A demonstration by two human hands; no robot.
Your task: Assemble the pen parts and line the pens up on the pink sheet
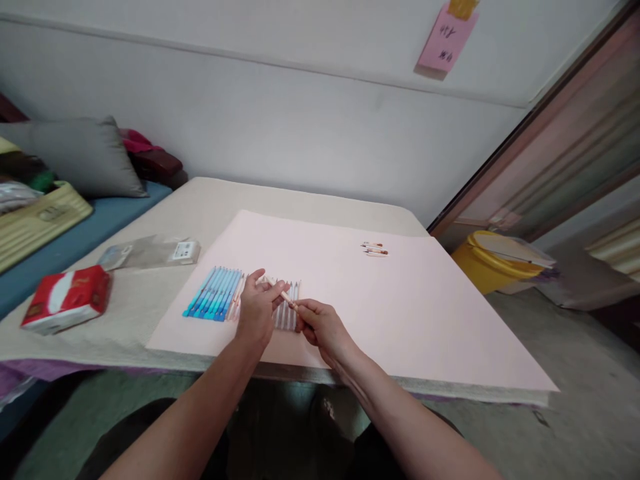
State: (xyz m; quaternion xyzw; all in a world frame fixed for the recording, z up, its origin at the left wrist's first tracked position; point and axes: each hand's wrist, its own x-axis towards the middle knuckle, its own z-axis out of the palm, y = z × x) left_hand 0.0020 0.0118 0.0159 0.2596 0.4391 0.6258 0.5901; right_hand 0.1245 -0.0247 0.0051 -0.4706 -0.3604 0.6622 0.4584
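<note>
My two hands hold a slim pale pen (287, 297) tilted between them above the pink sheet. My left hand (256, 307) has its thumb and fingers about the upper end. Closed on the lower end, at a brownish part, is my right hand (323, 328). Beneath and beside the hands lies a row of pens: several blue pens (213, 293) at the left, pinkish pens (234, 303) partly behind my left hand, and whitish-grey pens (286, 319) under the held one. Farther back, a few short pieces with brown ends (375, 250) lie together.
The pink sheet (425, 320) covers much of the cloth-topped table (210, 193). A clear plastic wrapper (150, 252) and a red tissue pack (67, 298) lie at the left. A yellow bin (480, 270) stands off the right side; a white wall (280, 120) rises behind.
</note>
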